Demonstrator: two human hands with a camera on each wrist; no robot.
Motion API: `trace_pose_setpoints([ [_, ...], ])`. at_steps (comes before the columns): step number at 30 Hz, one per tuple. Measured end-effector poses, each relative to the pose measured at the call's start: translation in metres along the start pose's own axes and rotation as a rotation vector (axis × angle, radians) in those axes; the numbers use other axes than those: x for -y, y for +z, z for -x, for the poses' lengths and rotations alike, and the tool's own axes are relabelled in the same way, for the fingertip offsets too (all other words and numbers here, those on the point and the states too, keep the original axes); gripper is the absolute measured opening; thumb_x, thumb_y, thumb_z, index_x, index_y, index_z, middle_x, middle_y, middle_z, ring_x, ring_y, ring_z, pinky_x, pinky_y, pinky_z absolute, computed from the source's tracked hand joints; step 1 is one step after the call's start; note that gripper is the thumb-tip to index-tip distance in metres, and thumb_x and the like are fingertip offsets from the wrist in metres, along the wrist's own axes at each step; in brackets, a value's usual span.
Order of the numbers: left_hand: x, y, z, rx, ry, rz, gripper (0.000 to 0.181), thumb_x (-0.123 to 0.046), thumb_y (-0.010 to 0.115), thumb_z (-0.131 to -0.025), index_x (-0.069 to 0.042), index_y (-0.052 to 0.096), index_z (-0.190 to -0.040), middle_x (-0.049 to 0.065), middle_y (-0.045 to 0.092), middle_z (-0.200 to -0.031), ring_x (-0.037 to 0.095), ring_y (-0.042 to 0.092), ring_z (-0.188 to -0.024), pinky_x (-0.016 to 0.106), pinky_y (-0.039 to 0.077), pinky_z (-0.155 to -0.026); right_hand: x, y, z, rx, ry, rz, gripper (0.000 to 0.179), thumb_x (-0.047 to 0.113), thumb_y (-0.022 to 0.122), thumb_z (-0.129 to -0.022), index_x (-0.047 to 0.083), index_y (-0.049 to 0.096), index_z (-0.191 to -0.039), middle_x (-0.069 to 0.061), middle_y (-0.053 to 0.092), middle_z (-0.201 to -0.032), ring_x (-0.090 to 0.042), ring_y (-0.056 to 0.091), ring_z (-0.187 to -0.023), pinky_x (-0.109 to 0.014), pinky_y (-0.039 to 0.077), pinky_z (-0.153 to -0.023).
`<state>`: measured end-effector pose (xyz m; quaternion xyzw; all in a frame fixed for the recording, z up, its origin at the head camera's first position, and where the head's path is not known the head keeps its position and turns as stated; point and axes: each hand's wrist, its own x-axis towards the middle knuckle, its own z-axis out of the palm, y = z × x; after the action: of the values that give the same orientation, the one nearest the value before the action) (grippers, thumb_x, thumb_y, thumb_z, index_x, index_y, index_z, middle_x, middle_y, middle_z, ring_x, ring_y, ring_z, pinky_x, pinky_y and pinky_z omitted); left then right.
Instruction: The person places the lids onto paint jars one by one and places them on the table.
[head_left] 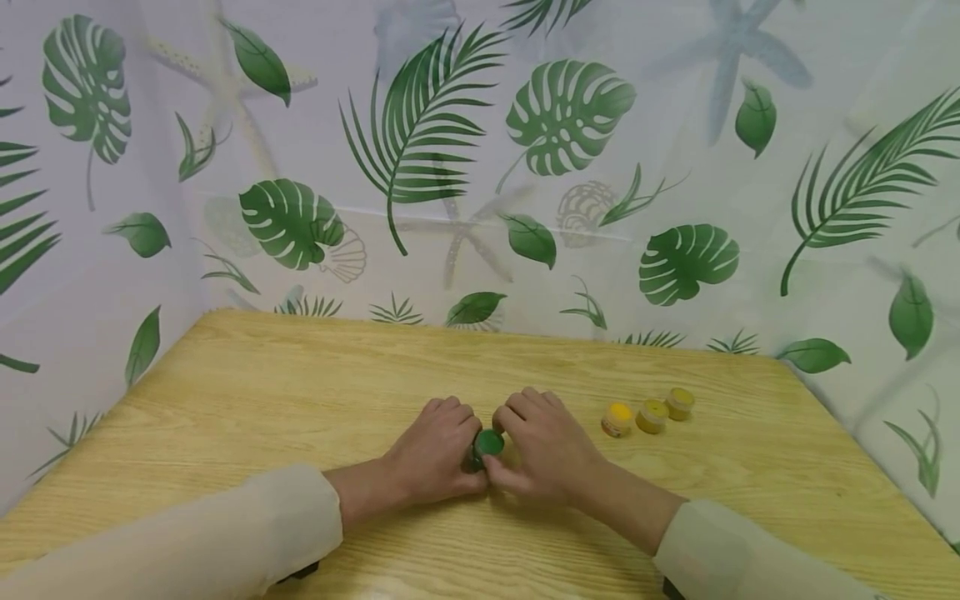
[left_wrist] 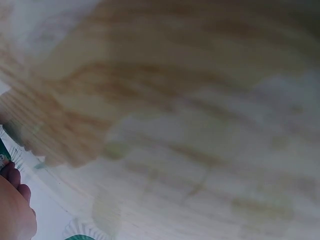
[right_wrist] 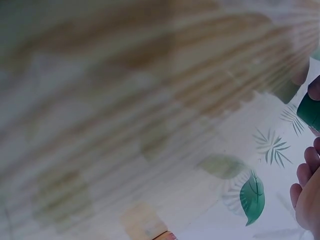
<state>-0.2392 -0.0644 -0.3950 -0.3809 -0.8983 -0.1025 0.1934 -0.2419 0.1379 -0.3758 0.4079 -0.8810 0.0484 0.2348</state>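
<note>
A small round jar with a green top is held between both hands over the near middle of the table. My left hand grips its left side, with the thumb low at the front. From the right, my right hand pinches it, thumb at the near rim and forefinger at the far rim. Only a sliver of the green jar shows at the edge of the left wrist view. In the right wrist view the green jar is cut off by the frame, with fingertips against it.
To the right stand a jar with a bright orange-yellow top and two with duller yellow tops, the middle jar and the far jar, in a slanting row. The wood-grain table meets a leaf-printed backdrop behind.
</note>
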Motion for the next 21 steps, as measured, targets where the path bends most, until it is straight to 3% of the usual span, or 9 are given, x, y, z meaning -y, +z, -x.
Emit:
trace_pose_setpoints([
  [21,0.0007,-0.0014,-0.0005,-0.042,0.025,-0.029,0.036,-0.048,0.077,-0.077,-0.016,0.062,-0.082,-0.007,0.056,-0.079,0.012,0.044,-0.077,0.029,0.039,-0.077,-0.0007,0.0027,0.0007,-0.022,-0.031,0.012,0.031,0.047,0.068,-0.081,0.017,0.060,-0.084,0.005,0.057,-0.084,-0.014,0.047,-0.077,-0.029,0.037,-0.069],
])
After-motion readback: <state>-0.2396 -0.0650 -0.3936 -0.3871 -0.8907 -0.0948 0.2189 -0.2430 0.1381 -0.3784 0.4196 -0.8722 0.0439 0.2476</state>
